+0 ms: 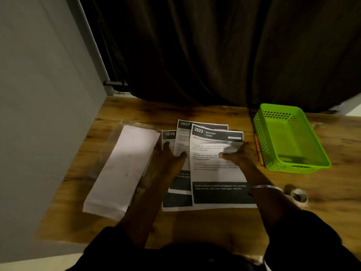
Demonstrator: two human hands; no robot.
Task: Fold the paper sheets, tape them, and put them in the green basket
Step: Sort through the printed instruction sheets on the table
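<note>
Head view, the only one. Three printed paper sheets [184, 133] lie fanned on the wooden bench [224, 227], centre, just in front of the person. The top sheet [216, 173], headed 2923, is rightmost, with 2637 under it and 1619 peeking out at the left. All are flat and unfolded, and we see no tape on them.

Left hand [169, 159]: fingers spread flat over the two left sheets, gripping nothing. Right hand [239, 154]: thumb on the top sheet, fingers at its right edge. It's blurred, so we cannot tell if they hook under the edge or just rest there.

Handling, our guess: thin, light and floppy, they likely slide on each other and crease easily. Best to take one by a free edge or corner while the other hand pins the rest.

Containers:
- Green basket [260, 133]: far right, open top, perforated walls, and we see nothing in it. An orange pencil [258, 151] lies between it and the sheets.
- Clear plastic wrapper [109, 145]: on the left, it holds a pale blank stack [123, 169], which looks like paper, though we can't tell what kind.

A tape roll [298, 195] sits near right, beside the right forearm and untouched.
</note>
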